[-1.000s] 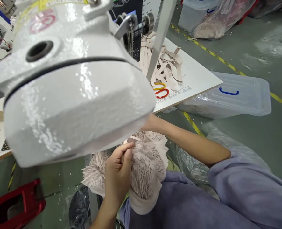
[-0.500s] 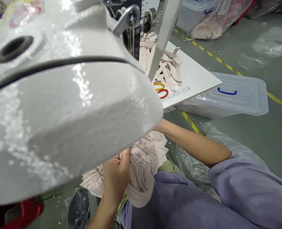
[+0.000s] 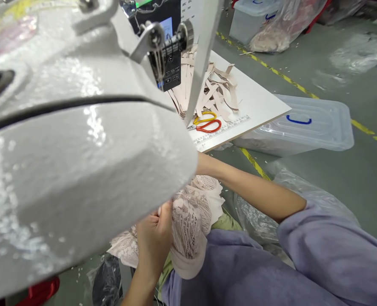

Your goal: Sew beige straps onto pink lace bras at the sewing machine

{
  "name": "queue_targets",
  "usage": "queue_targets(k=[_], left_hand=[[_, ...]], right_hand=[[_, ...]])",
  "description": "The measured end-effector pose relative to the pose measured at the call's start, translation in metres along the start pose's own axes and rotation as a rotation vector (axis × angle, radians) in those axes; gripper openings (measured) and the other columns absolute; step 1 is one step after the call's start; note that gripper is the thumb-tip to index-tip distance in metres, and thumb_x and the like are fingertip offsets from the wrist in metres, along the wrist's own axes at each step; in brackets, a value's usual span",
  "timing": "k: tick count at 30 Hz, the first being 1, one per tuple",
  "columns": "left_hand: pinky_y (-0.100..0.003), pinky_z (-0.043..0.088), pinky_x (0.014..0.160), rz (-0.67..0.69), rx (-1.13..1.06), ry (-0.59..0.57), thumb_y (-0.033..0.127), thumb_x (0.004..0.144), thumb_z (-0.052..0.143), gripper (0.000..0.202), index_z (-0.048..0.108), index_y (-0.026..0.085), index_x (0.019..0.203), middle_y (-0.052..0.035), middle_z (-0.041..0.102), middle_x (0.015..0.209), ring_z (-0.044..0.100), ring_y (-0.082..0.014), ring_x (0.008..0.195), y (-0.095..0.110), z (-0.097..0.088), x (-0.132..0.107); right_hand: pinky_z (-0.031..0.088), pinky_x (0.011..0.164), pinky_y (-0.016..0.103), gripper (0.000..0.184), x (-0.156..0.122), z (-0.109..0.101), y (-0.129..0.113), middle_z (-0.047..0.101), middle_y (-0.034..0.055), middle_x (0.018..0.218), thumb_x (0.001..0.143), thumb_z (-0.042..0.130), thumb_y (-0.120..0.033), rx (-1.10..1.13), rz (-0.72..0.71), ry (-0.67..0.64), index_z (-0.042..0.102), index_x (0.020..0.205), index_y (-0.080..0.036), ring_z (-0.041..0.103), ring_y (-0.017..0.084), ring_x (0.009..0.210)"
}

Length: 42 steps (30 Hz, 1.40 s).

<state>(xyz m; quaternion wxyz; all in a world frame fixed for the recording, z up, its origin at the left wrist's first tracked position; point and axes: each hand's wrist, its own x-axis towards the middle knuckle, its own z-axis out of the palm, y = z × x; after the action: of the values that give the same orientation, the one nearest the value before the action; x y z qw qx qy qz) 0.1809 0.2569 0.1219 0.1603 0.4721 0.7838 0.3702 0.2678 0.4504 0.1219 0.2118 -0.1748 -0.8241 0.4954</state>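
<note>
My left hand (image 3: 155, 236) is closed on a gathered beige lace fabric piece (image 3: 190, 221), thumb on top. The fabric drapes over my lap, with a smooth plain band along its lower edge. A large white sewing machine head (image 3: 89, 182) covers much of the view and hides the fabric's upper part. From the right, my right forearm (image 3: 249, 187) reaches behind the machine head. Only the wrist end of my right hand (image 3: 203, 165) shows; its fingers are hidden.
A white table (image 3: 255, 102) carries beige fabric strips (image 3: 218, 91), scissors with red and yellow handles (image 3: 209, 125) and a printed ruler scale. Beside it stands a control panel (image 3: 172, 63). A lidded plastic box (image 3: 319, 123) and plastic bags (image 3: 303, 191) are on the floor.
The view has shifted slightly, so the machine head sits further left and lower, showing more of the scissors and control panel. My left hand keeps its grip on the lace fabric.
</note>
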Motion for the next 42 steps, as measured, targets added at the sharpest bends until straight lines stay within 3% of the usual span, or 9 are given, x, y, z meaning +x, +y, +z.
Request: queue_targets(k=[7,12,15,20,24,34,42], left_hand=[[-0.032,0.062,0.068,0.013,-0.035,-0.054,0.033,0.097,0.053,0.028,0.075,0.025,0.113,-0.0044,0.079,0.102,0.075,-0.0243,0.092,0.003,0.0,-0.001],[-0.027,0.061,0.075,0.211,0.176,-0.002,0.026,0.095,0.053,0.028,0.075,0.021,0.111,-0.007,0.079,0.103,0.076,-0.0207,0.087,-0.007,-0.003,-0.005],[-0.024,0.06,0.075,0.263,0.231,0.035,0.024,0.094,0.054,0.025,0.076,0.021,0.107,-0.0059,0.08,0.1,0.077,-0.0192,0.085,-0.01,-0.007,-0.005],[-0.023,0.058,0.067,0.245,0.253,0.043,0.026,0.096,0.052,0.027,0.076,0.02,0.108,-0.0062,0.08,0.096,0.076,-0.018,0.078,-0.008,-0.011,-0.007],[-0.024,0.058,0.069,0.233,0.27,0.071,0.027,0.095,0.053,0.027,0.076,0.021,0.108,-0.0067,0.08,0.097,0.076,-0.0186,0.079,-0.012,-0.009,-0.009],[-0.023,0.058,0.069,0.377,0.287,0.072,0.021,0.094,0.054,0.026,0.076,0.02,0.109,-0.0064,0.08,0.097,0.076,-0.0171,0.076,-0.011,-0.006,-0.004],[-0.022,0.058,0.071,0.363,0.269,0.055,0.019,0.092,0.056,0.027,0.075,0.018,0.112,-0.0077,0.079,0.099,0.076,-0.0176,0.08,-0.015,-0.003,-0.004]], right_hand=[[0.045,0.074,0.031,0.01,0.002,0.002,0.012,0.057,0.0031,0.092,0.077,0.061,-0.011,0.029,-0.058,-0.003,0.055,0.071,-0.018,0.053,0.017,0.079],[0.042,0.073,0.028,0.013,0.003,0.003,0.015,0.056,0.001,0.088,0.078,0.063,-0.012,0.091,-0.088,-0.005,0.052,0.072,-0.018,0.053,0.015,0.082],[0.04,0.073,0.027,0.019,0.003,0.007,0.017,0.055,0.0,0.084,0.077,0.064,-0.011,0.082,-0.099,0.043,0.049,0.069,-0.018,0.052,0.015,0.084],[0.038,0.072,0.026,0.011,0.002,0.015,0.021,0.054,-0.0009,0.083,0.08,0.067,-0.015,0.062,-0.072,0.094,0.056,0.077,-0.017,0.051,0.013,0.083],[0.038,0.074,0.026,0.007,0.002,0.018,0.02,0.054,-0.0004,0.086,0.082,0.068,-0.017,0.026,-0.079,0.112,0.061,0.083,-0.015,0.051,0.013,0.084],[0.039,0.076,0.026,0.007,-0.001,0.018,0.026,0.056,0.0009,0.092,0.081,0.066,-0.014,0.026,-0.124,0.149,0.062,0.086,-0.016,0.052,0.013,0.085],[0.04,0.074,0.026,0.005,-0.004,0.016,0.026,0.057,0.0023,0.095,0.081,0.063,-0.013,0.036,-0.151,0.156,0.061,0.084,-0.016,0.051,0.014,0.085]])
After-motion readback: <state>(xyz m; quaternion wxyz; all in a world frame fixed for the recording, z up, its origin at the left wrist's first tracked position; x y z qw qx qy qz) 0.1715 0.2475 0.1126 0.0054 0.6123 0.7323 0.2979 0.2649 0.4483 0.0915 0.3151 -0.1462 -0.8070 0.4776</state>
